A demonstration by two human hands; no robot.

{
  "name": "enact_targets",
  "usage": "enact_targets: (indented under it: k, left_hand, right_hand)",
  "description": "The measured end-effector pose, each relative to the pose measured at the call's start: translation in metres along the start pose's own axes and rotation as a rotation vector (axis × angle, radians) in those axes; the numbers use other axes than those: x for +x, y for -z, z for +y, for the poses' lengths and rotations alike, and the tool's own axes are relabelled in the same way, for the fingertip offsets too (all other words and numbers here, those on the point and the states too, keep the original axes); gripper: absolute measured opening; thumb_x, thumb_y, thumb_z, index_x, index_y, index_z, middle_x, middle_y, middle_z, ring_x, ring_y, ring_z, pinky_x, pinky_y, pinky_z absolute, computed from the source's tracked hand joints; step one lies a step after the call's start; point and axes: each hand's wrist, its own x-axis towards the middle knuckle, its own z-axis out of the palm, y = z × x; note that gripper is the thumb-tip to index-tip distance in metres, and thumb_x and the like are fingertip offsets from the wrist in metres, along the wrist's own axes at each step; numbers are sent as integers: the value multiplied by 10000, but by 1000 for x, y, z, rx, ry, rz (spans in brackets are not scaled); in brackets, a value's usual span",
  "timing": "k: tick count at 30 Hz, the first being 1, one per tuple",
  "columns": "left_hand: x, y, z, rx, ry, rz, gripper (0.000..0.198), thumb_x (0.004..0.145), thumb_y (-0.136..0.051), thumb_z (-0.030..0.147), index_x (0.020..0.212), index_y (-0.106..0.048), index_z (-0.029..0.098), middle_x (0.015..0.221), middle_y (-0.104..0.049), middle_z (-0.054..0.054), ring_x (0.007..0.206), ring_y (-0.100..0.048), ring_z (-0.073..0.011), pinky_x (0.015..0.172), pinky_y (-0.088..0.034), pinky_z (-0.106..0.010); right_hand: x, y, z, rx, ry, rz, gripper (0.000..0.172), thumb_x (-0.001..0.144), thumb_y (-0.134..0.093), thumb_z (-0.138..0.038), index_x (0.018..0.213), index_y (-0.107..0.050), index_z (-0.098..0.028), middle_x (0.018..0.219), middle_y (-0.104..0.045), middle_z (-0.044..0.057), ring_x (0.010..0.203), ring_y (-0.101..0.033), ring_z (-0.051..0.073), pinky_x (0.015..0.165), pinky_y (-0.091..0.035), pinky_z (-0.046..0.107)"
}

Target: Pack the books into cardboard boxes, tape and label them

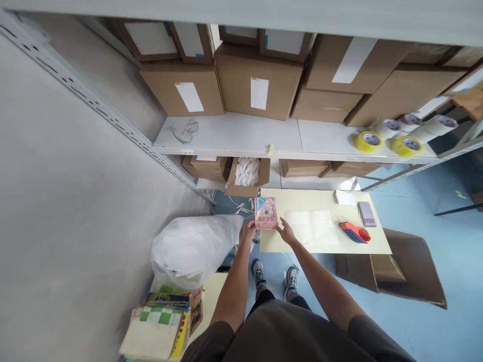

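Both my left grip and right grip hold the pink book by its near corners at the desk edge. Right of it lie white sheets and a tape dispenser; a white bag bulges left.

bright, even light | soft shadows | edges bent | sharp centre

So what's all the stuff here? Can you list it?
table: one, pale yellow, in front of the shelves
book: one, pink, held over the table's left edge
tape dispenser: one, red and blue, on the table
tape rolls: two yellow, several white, shelf's right end
cardboard boxes: many, brown, on the shelves
bag: one, white, left of the table
left hand: on the book's lower left corner
right hand: on the book's lower right corner
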Motion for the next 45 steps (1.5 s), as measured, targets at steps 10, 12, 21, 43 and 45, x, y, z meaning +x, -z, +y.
enact_targets:
  k: [10,12,21,43,45]
  left_hand:
    - [-45,-91,12,15,38,-45,308,711,-810,264,996,-760,161,816,-775,-54,766,-725,-192,747,-561,-288]
    - [-52,-118,7,106,80,-19,267,682,-840,248,924,-771,162,807,-784,-55,789,-750,-202,745,-566,-278]
    - [-66,-172,-29,381,236,98,208,758,-842,248,943,-781,176,943,-831,-74,919,-782,-241,769,-574,-287]
    - [-18,-201,-54,583,297,154,107,780,-714,223,798,-813,188,854,-818,-140,828,-779,-285,687,-492,-296]
    - [-18,-193,-52,549,285,131,65,757,-746,221,751,-804,194,799,-810,-121,801,-780,-275,672,-490,-283]
  right_hand:
    - [-46,91,36,588,-91,229,491,591,-826,-610,823,-693,-198,724,-742,31,678,-703,213,625,-554,317]
    - [-51,106,57,510,-134,228,452,615,-783,-601,798,-673,-204,706,-735,36,673,-710,224,615,-560,322]
    - [-33,129,119,215,-174,69,257,806,-677,-439,893,-731,-204,836,-795,63,814,-760,248,727,-596,336]
    - [-41,118,127,-566,46,-310,730,920,-556,-115,1637,-473,-221,1785,-286,89,1600,-311,313,1236,-397,470]
    - [-40,116,124,-574,46,-308,715,928,-555,-121,1633,-481,-212,1771,-323,91,1598,-323,318,1252,-375,463]
